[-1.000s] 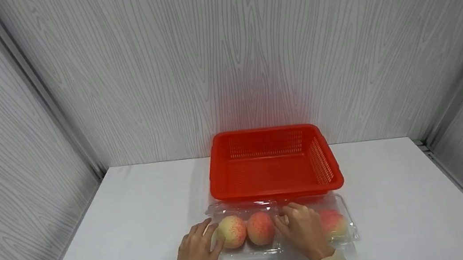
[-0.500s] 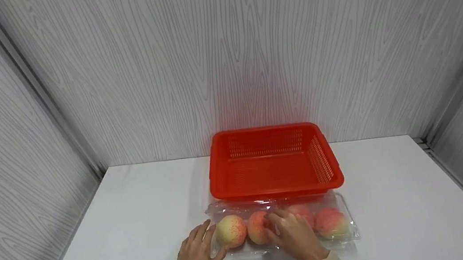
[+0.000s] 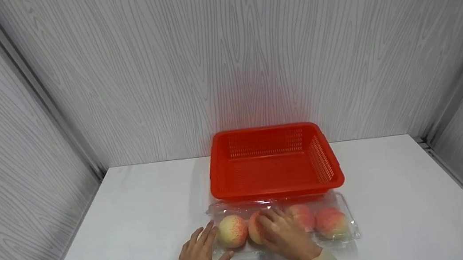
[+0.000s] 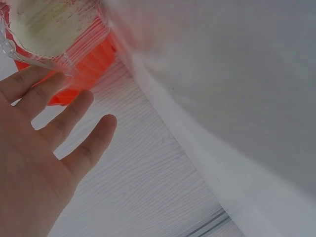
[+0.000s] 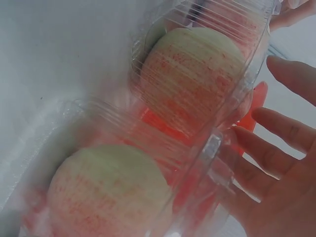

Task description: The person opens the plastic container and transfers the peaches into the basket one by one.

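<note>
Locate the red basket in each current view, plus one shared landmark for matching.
Head: red basket sits right of centre, below mid-height.
Left wrist: red basket, upper left, partly hidden by the left hand.
Right wrist: red basket, red patches around and right of centre, some showing through packaging.
Landmark: clear packaging holding peaches.

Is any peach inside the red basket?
No, all four visible peaches sit in clear plastic packaging in front of the basket.
</note>
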